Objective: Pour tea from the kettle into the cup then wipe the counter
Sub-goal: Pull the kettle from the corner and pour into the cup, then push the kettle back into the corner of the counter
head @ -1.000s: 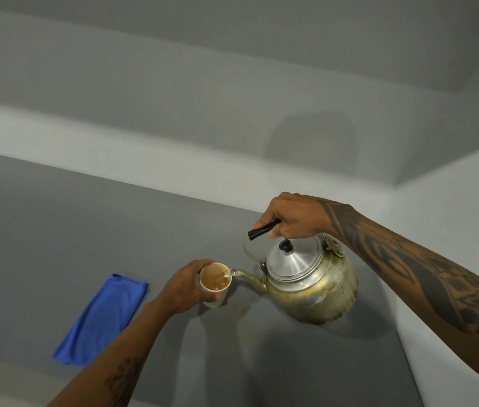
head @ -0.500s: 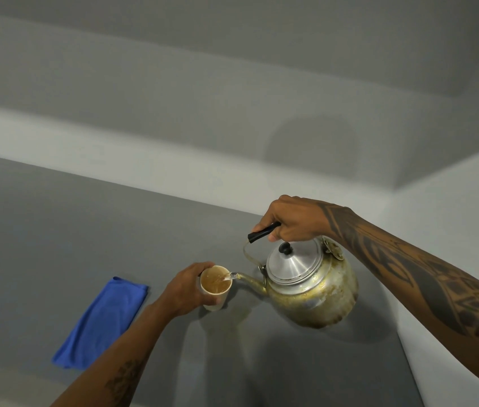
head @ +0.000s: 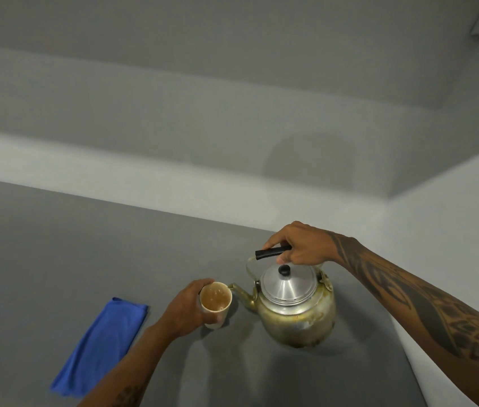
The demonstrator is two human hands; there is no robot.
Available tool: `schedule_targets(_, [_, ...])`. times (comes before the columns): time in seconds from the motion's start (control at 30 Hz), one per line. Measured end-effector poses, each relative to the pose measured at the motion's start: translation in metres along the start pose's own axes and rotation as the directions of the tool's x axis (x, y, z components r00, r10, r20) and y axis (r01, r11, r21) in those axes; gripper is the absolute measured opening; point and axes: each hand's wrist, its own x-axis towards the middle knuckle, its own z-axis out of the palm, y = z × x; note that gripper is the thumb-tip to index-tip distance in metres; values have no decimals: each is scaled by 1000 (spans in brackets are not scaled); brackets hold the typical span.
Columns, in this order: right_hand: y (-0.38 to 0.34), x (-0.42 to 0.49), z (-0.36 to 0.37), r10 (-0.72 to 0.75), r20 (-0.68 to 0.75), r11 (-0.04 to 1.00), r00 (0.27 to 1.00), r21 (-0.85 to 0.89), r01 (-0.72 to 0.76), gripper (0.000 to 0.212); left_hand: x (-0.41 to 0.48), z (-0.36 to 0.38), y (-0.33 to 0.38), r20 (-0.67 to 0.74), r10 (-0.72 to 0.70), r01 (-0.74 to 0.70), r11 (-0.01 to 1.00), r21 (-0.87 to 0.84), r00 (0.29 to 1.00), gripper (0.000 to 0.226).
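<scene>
A tarnished metal kettle [head: 297, 312] with a silver lid hangs just above the grey counter [head: 56, 245], almost level. My right hand [head: 300, 245] grips its black handle from above. Its spout tip sits right beside the rim of a pale cup [head: 215, 301], and no stream leaves it. The cup holds brown tea nearly to the brim. My left hand [head: 187, 309] is wrapped around the cup's left side, and the cup's base is partly hidden. A folded blue cloth [head: 101, 345] lies flat on the counter to the left of my left forearm.
A pale raised ledge [head: 115, 177] runs along the back of the counter. A light wall [head: 452, 230] closes the right side, close behind the kettle.
The kettle has tipped back from its pouring tilt to nearly level, and the stream into the cup has stopped. The cup and cloth stay where they were.
</scene>
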Motion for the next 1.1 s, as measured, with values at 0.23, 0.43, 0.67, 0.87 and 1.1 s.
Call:
schedule_targets(0.23, [22, -11, -4, 82, -97, 995, 992, 62, -76, 10, 2, -19, 31, 11, 2, -2, 998, 59, 1000, 126])
schedule_targets(0.43, [29, -20, -20, 130, -191, 988, 973, 103, -112, 11, 35, -58, 145, -6, 186, -184, 975, 126, 983, 96])
schedule_targets(0.67, [34, -29, -43, 187, -339, 982, 922, 94, -164, 16, 90, -64, 265, 258, 216, -313, 841, 441, 942, 48])
schedule_targets(0.87, [43, -42, -64, 227, -411, 974, 883, 109, -200, 15, 120, -51, 309, 369, 228, -397, 776, 491, 901, 19])
schedule_targets(1.1, [76, -58, -74, 301, -415, 954, 859, 129, -272, 15, 144, -23, 336, 426, 286, -477, 750, 458, 858, 19])
